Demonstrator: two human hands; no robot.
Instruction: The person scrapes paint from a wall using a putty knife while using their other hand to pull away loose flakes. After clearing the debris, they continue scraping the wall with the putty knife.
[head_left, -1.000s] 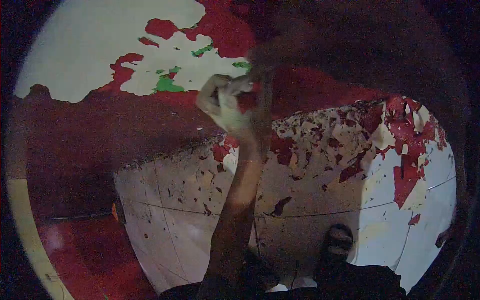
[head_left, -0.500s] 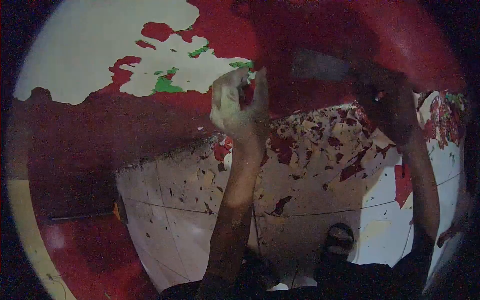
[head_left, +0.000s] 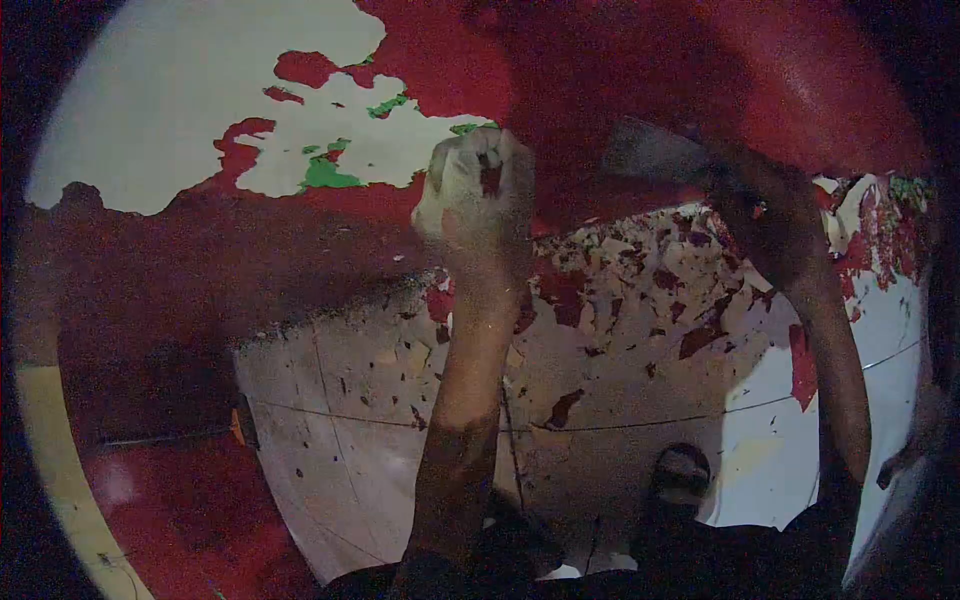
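Note:
My left hand (head_left: 475,190) is raised at the wall, its fingers curled closed at the edge of the peeling red paint (head_left: 440,65). A patch of red shows between the fingers; I cannot tell whether it is a paint flake or the wall behind. My right hand (head_left: 765,205), in dark shadow, is wrapped round a scraper (head_left: 650,148). The scraper's broad flat blade points left, close over the red wall. Left of my left hand, the paint is off and a pale surface (head_left: 210,90) is bare, with green patches (head_left: 330,170) along its ragged border.
Paint flakes (head_left: 570,290) litter the tiled floor (head_left: 350,390) along the wall's foot. A heap of paint scraps (head_left: 885,235) lies at the right. My sandalled foot (head_left: 685,470) stands below. A red surface (head_left: 185,510) with a dark line borders the floor at the left.
The fingers and thumb of my left hand have closed together, and the hand has shifted slightly left. My right hand has moved the scraper a little to the right and tilted its blade.

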